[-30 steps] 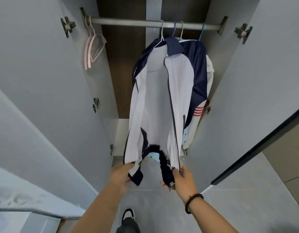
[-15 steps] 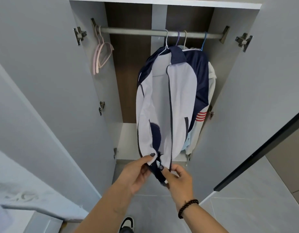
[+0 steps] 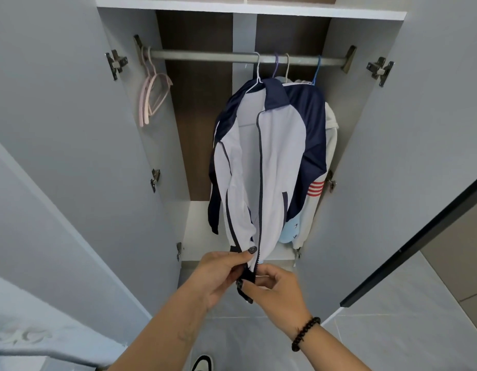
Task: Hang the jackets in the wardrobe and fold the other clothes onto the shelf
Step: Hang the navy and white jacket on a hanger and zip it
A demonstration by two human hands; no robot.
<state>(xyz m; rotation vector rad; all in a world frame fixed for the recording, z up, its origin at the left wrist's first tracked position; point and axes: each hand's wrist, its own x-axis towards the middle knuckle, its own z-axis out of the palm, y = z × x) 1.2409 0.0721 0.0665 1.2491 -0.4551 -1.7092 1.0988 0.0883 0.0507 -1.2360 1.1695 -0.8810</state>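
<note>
Pinching the jacket [image 3: 269, 167] hem with both hands [image 3: 258, 279] at the zipper base; it hangs on the rail [image 3: 205, 55], light and floppy, so you'd best keep hold by the stiffer zipper tape.

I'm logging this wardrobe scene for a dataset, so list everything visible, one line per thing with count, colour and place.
track jacket: one, white and navy, on a white hanger, front of the rail
other hung garments: at least two, white with red stripes and pale blue, behind the jacket
clothes rail: one, grey metal, across the wardrobe top
empty hangers: about two, pink, left end of the rail
wardrobe doors: two, grey, swung open either side
shelf: one, white, above the rail
floor tiles: grey, lower right
shoe: one, black and white, bottom edge
bead bracelet: one, dark, right wrist
left hand: pinches the jacket hem by the zip
right hand: pinches the zip's bottom end
</note>
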